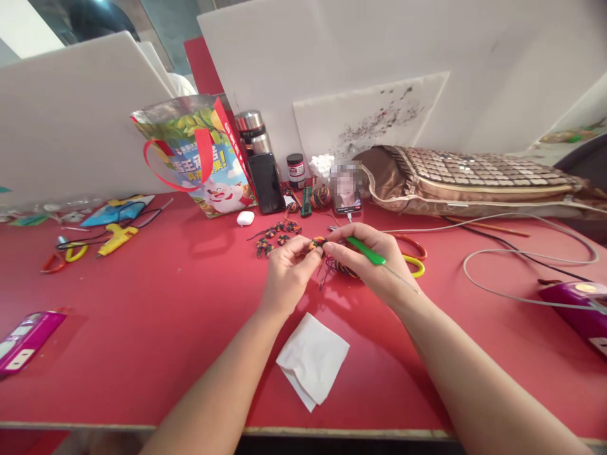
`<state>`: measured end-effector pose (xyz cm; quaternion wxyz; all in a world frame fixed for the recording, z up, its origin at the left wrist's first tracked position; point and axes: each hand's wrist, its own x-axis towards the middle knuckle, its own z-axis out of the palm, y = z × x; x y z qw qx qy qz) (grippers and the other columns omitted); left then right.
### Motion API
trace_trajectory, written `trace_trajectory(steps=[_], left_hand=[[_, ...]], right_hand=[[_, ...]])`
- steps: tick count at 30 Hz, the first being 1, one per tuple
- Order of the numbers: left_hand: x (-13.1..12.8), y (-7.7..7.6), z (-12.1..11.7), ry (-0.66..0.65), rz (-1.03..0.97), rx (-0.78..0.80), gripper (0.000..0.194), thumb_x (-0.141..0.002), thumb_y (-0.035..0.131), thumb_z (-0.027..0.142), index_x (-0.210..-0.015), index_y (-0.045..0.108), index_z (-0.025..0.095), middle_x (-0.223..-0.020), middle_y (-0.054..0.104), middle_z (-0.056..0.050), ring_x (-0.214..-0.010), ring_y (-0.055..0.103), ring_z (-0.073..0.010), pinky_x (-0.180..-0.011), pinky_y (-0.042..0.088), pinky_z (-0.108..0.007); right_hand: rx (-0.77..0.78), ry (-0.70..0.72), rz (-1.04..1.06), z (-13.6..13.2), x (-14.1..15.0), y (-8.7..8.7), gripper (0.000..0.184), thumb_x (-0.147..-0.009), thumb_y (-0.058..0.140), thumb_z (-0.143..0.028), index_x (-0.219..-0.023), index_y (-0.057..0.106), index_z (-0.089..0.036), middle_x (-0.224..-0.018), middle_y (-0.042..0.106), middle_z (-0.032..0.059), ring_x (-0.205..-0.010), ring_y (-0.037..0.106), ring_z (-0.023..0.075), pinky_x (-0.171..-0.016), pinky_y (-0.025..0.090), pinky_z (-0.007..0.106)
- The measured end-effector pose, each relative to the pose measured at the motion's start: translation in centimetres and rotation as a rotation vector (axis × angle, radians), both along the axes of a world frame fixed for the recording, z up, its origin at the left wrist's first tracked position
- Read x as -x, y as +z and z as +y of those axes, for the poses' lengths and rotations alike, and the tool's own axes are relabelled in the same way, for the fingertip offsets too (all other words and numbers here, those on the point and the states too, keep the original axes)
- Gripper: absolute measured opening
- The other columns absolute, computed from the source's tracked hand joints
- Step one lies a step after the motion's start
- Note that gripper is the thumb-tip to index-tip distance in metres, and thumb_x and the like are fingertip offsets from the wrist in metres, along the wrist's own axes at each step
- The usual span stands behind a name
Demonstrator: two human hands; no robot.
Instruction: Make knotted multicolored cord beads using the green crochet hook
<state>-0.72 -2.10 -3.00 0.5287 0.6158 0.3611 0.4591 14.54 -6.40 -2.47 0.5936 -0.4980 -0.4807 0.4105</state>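
Note:
My left hand [289,268] pinches a small multicoloured crocheted piece [317,242] above the red table [142,328]. My right hand [374,262] is closed round a green-handled crochet hook [366,251], its tip at the piece. Dark yarn strands [327,270] hang down between the two hands. Several similar small crocheted pieces [277,237] lie just behind my hands. A ball of multicoloured yarn [321,196] sits further back.
A folded white tissue [313,360] lies near the front edge. A colourful gift bag [202,155], a steel flask [253,133], a black phone [266,182], a propped phone [347,189], a beaded cushion [474,177], cables [521,253], a yellow glue gun [116,239] and scissors [66,256] surround the workspace.

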Motion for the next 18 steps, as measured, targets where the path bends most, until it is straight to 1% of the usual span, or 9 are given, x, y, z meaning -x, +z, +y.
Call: trace_trajectory(steps=[2,4,7,9,12,14,16,18], left_hand=[[0.0,-0.02,-0.04,-0.058,0.005,0.044,0.02,-0.082,0.072,0.032,-0.07,0.068,0.016,-0.069,0.058,0.0,-0.067,0.051,-0.0116,-0.062,0.041,-0.023],[-0.05,-0.14,-0.06,-0.103,-0.015,0.09,0.021,-0.083,0.072,0.035,-0.073,0.069,0.017,-0.068,0.059,0.0,-0.067,0.053,-0.0127,-0.064,0.043,-0.024],[-0.08,-0.16,-0.16,-0.124,-0.018,0.112,0.025,-0.086,0.068,0.04,-0.074,0.068,0.017,-0.065,0.059,-0.001,-0.065,0.054,-0.0142,-0.063,0.043,-0.026],[-0.04,0.06,-0.3,-0.099,0.026,0.066,0.029,-0.089,0.066,0.041,-0.072,0.066,0.018,-0.064,0.056,0.0,-0.062,0.051,-0.0137,-0.059,0.041,-0.026],[0.06,0.5,-0.52,-0.036,0.118,-0.073,0.032,-0.091,0.064,0.041,-0.068,0.062,0.018,-0.063,0.05,0.001,-0.059,0.043,-0.0124,-0.057,0.035,-0.026],[0.08,0.66,-0.58,-0.017,0.152,-0.146,0.034,-0.093,0.062,0.039,-0.066,0.058,0.019,-0.063,0.048,0.001,-0.06,0.042,-0.0123,-0.058,0.035,-0.026],[0.05,0.62,-0.57,-0.03,0.148,-0.153,0.034,-0.094,0.061,0.039,-0.067,0.058,0.019,-0.064,0.049,0.001,-0.061,0.044,-0.0123,-0.058,0.037,-0.026],[0.0,0.46,-0.53,-0.036,0.093,-0.121,0.026,-0.094,0.062,0.04,-0.078,0.063,0.019,-0.069,0.055,0.0,-0.063,0.049,-0.0129,-0.06,0.041,-0.026]], right_hand=[[0.0,0.013,-0.007,-0.01,-0.1,0.03,0.023,-0.078,0.079,-0.037,-0.083,0.07,-0.016,-0.069,0.065,0.0006,-0.061,0.053,0.0118,-0.056,0.039,0.026],[0.021,0.016,0.015,0.05,-0.23,-0.06,0.023,-0.077,0.078,-0.037,-0.081,0.071,-0.016,-0.067,0.063,0.0,-0.059,0.05,0.0111,-0.054,0.037,0.026],[0.079,0.01,0.121,0.19,-0.24,-0.31,0.026,-0.073,0.082,-0.04,-0.079,0.071,-0.016,-0.066,0.061,-0.0004,-0.057,0.047,0.0106,-0.053,0.035,0.026],[0.106,0.025,0.211,0.25,-0.09,-0.46,0.029,-0.07,0.084,-0.04,-0.076,0.07,-0.017,-0.066,0.061,-0.0003,-0.058,0.047,0.0106,-0.054,0.035,0.026],[0.122,0.044,0.312,0.29,0.18,-0.59,0.03,-0.067,0.087,-0.04,-0.074,0.069,-0.017,-0.064,0.06,-0.0014,-0.057,0.045,0.0096,-0.055,0.033,0.026],[0.137,0.048,0.36,0.31,0.25,-0.61,0.031,-0.064,0.088,-0.04,-0.073,0.069,-0.016,-0.064,0.059,-0.0017,-0.056,0.045,0.0094,-0.055,0.033,0.026],[0.157,0.058,0.397,0.34,0.23,-0.59,0.033,-0.063,0.089,-0.04,-0.073,0.069,-0.016,-0.063,0.058,-0.0019,-0.056,0.046,0.0096,-0.055,0.034,0.026],[0.159,0.073,0.414,0.39,0.18,-0.57,0.033,-0.063,0.089,-0.04,-0.073,0.068,-0.016,-0.061,0.056,-0.003,-0.056,0.045,0.0092,-0.056,0.033,0.026]])
